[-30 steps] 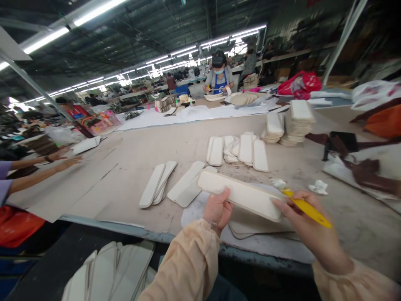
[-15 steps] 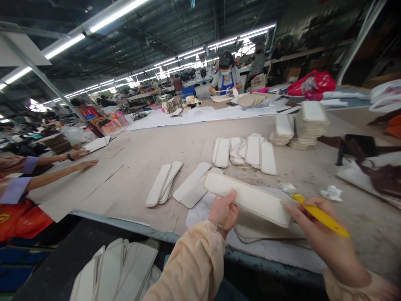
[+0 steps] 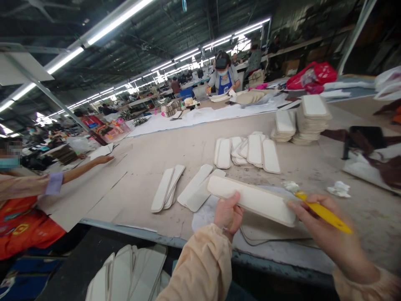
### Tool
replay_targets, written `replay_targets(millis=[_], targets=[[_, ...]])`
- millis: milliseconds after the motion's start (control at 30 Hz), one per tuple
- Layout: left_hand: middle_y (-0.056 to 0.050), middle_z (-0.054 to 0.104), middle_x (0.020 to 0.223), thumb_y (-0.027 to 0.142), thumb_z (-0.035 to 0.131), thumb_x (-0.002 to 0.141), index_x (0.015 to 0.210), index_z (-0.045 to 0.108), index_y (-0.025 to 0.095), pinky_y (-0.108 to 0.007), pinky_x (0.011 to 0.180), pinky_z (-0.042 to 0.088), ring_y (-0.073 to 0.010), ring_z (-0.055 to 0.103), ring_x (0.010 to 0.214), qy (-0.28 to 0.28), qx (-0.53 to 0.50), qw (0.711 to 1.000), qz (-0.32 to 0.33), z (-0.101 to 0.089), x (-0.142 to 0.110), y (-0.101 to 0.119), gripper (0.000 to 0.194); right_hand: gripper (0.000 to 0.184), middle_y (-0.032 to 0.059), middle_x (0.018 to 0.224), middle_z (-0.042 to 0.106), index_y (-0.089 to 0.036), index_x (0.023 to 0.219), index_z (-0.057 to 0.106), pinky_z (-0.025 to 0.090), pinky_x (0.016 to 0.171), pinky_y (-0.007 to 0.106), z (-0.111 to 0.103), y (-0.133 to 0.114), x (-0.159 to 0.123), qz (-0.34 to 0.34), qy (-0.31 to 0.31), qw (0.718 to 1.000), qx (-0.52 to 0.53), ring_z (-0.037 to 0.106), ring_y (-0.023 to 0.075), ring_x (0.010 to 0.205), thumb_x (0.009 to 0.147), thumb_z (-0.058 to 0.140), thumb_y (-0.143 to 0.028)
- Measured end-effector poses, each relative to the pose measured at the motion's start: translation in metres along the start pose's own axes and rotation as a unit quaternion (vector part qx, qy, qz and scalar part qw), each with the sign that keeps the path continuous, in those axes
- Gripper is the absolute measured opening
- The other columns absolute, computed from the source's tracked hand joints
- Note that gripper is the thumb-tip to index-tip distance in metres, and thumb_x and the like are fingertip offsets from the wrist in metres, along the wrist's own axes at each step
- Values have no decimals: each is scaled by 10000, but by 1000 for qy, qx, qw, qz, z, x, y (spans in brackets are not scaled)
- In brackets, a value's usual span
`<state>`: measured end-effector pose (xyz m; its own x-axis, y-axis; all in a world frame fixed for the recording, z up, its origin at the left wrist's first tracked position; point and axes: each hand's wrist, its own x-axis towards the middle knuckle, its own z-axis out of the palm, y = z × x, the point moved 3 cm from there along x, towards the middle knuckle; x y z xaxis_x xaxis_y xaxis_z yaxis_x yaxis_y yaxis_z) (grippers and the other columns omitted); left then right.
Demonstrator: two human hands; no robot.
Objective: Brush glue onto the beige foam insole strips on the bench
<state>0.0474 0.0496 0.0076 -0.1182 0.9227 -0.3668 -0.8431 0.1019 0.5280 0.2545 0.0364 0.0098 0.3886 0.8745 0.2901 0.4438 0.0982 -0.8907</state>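
Observation:
A long cream panel with rounded corners (image 3: 253, 198) is held tilted above the table's near edge. My left hand (image 3: 230, 213) grips its lower edge, thumb on top and fingers beneath. At its right end, the fingertips of my right hand (image 3: 328, 234) touch the panel's corner. That same hand is closed around a brush with a yellow handle (image 3: 326, 213), whose head is white and fluffy-looking. Under the held panel lie a larger flat board (image 3: 263, 232) and a white sheet (image 3: 203, 213).
Loose panels (image 3: 167, 188) lie left of my hands, with a spread row (image 3: 247, 152) and taller stacks (image 3: 313, 121) behind. A white crumpled lump (image 3: 340, 189) sits at right. More panels (image 3: 131, 271) rest below the table edge. Co-workers are at left (image 3: 28, 192) and across (image 3: 223, 79).
The view has shifted slightly, moving the table things a little to the right. My hands keep the same hold on panel and brush. The left co-worker's arm has reached farther forward.

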Motion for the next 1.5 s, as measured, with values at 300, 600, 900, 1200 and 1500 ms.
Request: replay_targets(millis=[300, 600, 900, 1200, 1500], targets=[[-99, 735, 977, -2, 573, 825, 1054, 632, 127, -257, 818, 584, -161, 706, 909, 62, 18, 998, -7, -3, 7, 5, 270, 352, -35, 676, 560, -244, 886, 495, 443, 562, 275, 7, 9, 1, 35, -54, 994, 88, 531, 150, 596, 742, 683, -505], [-91, 713, 1066, 19, 589, 813, 1101, 611, 167, -270, 847, 575, -181, 684, 986, 68, 30, 997, 0, -9, 16, 7, 324, 402, -15, 729, 617, -243, 892, 453, 499, 582, 287, 19, 8, 4, 60, -69, 981, 169, 595, 160, 627, 714, 728, -474], [-61, 725, 918, -18, 618, 671, 1033, 627, 158, -301, 768, 569, -202, 689, 900, -4, 45, 999, -28, -9, 8, 3, 403, 403, 1, 749, 653, -225, 892, 495, 504, 603, 284, 17, 12, 5, 48, -34, 991, 120, 617, 167, 633, 697, 742, -476], [-32, 702, 891, 87, 719, 605, 920, 606, 176, -256, 748, 513, -147, 662, 824, -25, 78, 995, 57, -9, 16, 13, 347, 390, 6, 818, 694, -239, 935, 521, 536, 646, 284, 17, 18, 3, -37, -68, 996, 53, 676, 206, 743, 729, 700, -517], [-27, 683, 865, 136, 734, 549, 929, 616, 162, -245, 661, 476, -126, 616, 730, 11, 160, 977, 137, -11, 31, 42, 398, 339, 17, 958, 714, -253, 919, 515, 536, 748, 319, 10, 7, 10, -25, -47, 996, 72, 685, 226, 881, 768, 665, -517]])
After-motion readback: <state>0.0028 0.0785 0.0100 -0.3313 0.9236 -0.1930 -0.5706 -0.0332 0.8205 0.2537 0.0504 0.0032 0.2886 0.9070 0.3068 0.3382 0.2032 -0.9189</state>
